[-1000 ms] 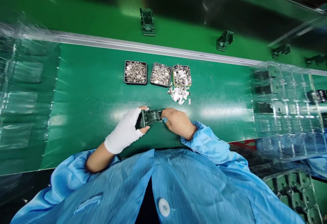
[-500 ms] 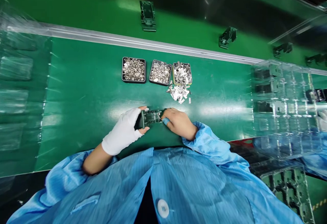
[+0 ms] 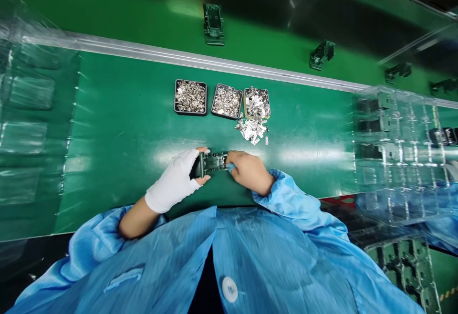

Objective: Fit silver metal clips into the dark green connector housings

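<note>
White-gloved left hand (image 3: 176,180) pinches the dark green housing (image 3: 213,162); right fingertips at its end are hidden, their grip unclear.

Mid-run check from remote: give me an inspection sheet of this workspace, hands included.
Surface: green table, glossy, with glare.
Things at hand: green plastic part, in the left hand; three small trays of metal pieces beyond it.
Clutter: loose metal plates beside the rightmost tray.
Left hand: white-gloved, fingers around the part's left end.
Right hand: at its right end, fingertips hidden.
Cables: nothing seen.
Surroundings: metal rail, similar parts beyond; clear plastic trays either side.
</note>
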{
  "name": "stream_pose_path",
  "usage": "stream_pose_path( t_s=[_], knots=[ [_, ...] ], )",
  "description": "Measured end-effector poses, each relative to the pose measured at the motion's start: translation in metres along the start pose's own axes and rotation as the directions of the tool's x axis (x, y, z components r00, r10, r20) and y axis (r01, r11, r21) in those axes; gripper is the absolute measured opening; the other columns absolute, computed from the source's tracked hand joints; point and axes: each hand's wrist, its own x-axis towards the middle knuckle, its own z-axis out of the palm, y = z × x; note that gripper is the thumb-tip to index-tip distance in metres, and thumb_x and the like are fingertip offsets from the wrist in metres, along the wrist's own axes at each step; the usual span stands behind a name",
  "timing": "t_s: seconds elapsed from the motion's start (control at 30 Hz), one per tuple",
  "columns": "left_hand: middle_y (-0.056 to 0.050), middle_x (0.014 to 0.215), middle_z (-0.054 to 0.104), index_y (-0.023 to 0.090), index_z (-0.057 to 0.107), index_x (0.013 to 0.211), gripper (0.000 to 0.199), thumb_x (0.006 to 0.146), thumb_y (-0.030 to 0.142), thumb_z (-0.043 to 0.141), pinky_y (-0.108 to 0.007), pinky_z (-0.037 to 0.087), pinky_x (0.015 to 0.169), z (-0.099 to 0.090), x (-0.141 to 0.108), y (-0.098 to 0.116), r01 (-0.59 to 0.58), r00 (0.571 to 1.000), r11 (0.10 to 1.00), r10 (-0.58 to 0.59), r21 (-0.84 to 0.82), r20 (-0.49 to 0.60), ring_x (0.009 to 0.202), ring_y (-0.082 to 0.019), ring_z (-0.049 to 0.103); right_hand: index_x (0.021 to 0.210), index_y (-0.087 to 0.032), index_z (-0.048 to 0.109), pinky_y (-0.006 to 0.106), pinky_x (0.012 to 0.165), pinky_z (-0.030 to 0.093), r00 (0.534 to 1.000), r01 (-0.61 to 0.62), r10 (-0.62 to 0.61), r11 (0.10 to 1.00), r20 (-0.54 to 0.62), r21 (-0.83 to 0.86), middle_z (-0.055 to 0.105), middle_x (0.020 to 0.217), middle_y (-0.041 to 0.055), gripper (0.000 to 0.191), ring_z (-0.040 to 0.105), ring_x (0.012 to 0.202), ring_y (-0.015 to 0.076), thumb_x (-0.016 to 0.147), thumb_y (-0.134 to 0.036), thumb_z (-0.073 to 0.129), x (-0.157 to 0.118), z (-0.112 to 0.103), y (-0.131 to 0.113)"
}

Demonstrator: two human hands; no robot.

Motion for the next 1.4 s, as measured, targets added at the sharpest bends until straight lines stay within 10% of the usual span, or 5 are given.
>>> stream_pose_path(
  t_s=[0.47, 0.8, 1.0, 1.17, 1.4],
  knots=[
    [-0.015, 0.141, 0.042, 0.021, 0.033, 0.129, 0.062, 0.080, 0.048, 0.060, -0.049, 0.037, 0.109, 0.010, -0.003, 0.024, -0.086, 0.971, 0.978, 0.040, -0.190, -0.234, 0.131, -0.029, 0.042, 0.095, -0.018, 0.061, 0.028, 0.083, 0.047, 0.924, 0.181, 0.018, 0.861, -0.383, 0.476, 0.066, 0.094, 0.0043, 0.020, 0.061, 0.090, 0.0145, 0.093, -0.031, 0.047, -0.024, 0.004, 0.009],
    [-0.017, 0.131, 0.050, 0.015, 0.036, 0.135, 0.063, 0.081, 0.041, 0.056, -0.049, 0.042, 0.101, 0.007, 0.001, 0.013, -0.165, 0.976, 0.960, 0.192, 0.225, -0.106, 0.123, -0.034, 0.048, 0.108, -0.023, 0.060, 0.045, 0.113, 0.020, 0.815, 0.493, -0.522, 0.853, -0.251, -0.174, 0.063, 0.117, 0.0044, 0.019, 0.051, 0.113, 0.0181, 0.092, -0.025, 0.050, -0.030, 0.002, 0.015],
    [-0.015, 0.115, 0.059, 0.013, 0.047, 0.123, 0.056, 0.075, 0.040, 0.061, -0.045, 0.049, 0.092, 0.013, -0.003, 0.014, -0.079, 0.990, 0.974, 0.102, 0.212, -0.096, 0.108, -0.033, 0.058, 0.095, -0.017, 0.062, 0.035, 0.085, 0.044, 0.785, -0.118, 0.155, 0.988, -0.600, 0.101, 0.063, 0.095, 0.0090, 0.019, 0.056, 0.094, 0.0209, 0.090, -0.019, 0.043, -0.026, -0.010, 0.075],
    [-0.016, 0.135, 0.048, 0.014, 0.033, 0.137, 0.077, 0.074, 0.048, 0.062, -0.045, 0.043, 0.101, 0.008, -0.008, 0.010, -0.142, 0.973, 0.978, 0.166, 0.155, -0.162, 0.124, -0.033, 0.048, 0.085, -0.018, 0.060, 0.034, 0.080, 0.044, 0.799, -0.220, 0.188, 0.975, -0.571, 0.013, 0.062, 0.089, 0.0091, 0.017, 0.055, 0.087, 0.0222, 0.084, -0.014, 0.044, -0.023, -0.008, 0.099],
    [-0.007, 0.093, 0.068, 0.018, 0.062, 0.096, 0.029, 0.092, 0.038, 0.042, -0.033, 0.047, 0.078, -0.018, 0.004, 0.038, -0.262, 0.858, 0.923, 0.357, 0.284, -0.370, 0.087, -0.019, 0.063, 0.089, -0.021, 0.055, 0.032, 0.076, 0.049, 0.792, 0.364, -0.315, 0.931, -0.522, -0.010, 0.065, 0.091, 0.0060, 0.015, 0.061, 0.086, 0.0191, 0.082, -0.012, 0.045, -0.027, -0.017, 0.039]
  ],
)
